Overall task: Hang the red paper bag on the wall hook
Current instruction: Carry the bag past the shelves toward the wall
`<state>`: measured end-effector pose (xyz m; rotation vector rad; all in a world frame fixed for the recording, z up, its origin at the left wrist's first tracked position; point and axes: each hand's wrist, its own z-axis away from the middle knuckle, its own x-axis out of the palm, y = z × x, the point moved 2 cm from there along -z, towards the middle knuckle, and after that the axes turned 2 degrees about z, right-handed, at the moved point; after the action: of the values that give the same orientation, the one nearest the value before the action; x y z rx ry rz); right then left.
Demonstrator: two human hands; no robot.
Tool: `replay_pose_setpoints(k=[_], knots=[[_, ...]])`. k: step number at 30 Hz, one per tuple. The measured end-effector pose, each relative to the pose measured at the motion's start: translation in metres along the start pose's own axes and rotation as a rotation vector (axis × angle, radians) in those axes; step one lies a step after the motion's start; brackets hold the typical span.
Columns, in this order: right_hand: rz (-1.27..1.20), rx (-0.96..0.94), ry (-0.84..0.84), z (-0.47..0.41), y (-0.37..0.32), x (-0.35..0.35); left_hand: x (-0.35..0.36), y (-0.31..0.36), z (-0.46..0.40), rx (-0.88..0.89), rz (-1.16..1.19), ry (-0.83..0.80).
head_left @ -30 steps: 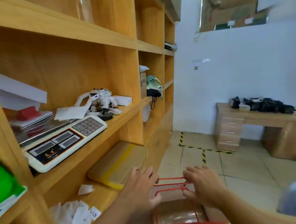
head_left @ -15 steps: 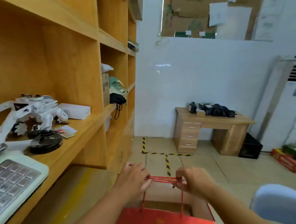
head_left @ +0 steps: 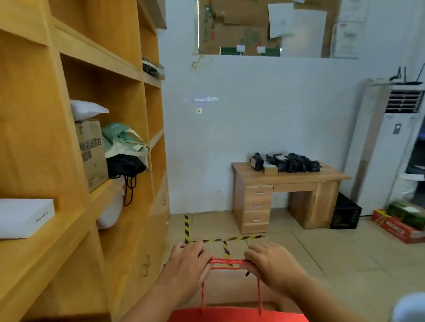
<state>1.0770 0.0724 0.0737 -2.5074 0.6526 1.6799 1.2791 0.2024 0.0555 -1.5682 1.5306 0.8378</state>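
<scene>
Since a second ago the view swung right off the near shelves toward the far white wall; both hands pulled the twisted red rope handles [head_left: 226, 261] taut. Left hand [head_left: 187, 265] and right hand [head_left: 271, 262] are each closed on them. Red paper bag [head_left: 235, 318] hangs low centre (light, crushable; carry by ropes). Small fitting [head_left: 198, 110] on the wall, possibly the hook.

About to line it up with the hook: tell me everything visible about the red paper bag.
The red paper bag hangs upright at the bottom edge, cut off by the frame, a faint gold mark on its front. Its twisted red cord handles are gathered and stretched level between the left hand and right hand, which alone touch it. Nothing shows of its contents.
</scene>
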Motion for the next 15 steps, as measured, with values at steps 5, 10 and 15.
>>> replay_pose_setpoints(k=[5,10,15], knots=[[-0.092,-0.055,0.043,-0.073,0.067,0.03,0.032,-0.055,-0.084,-0.002,0.04,-0.013],[-0.22,-0.01,0.012,-0.161,0.14,0.079,0.08,-0.127,-0.17,-0.026,0.058,0.041],[-0.119,0.043,0.071,-0.256,0.206,0.136,0.138,-0.207,-0.257,0.031,0.124,0.074]])
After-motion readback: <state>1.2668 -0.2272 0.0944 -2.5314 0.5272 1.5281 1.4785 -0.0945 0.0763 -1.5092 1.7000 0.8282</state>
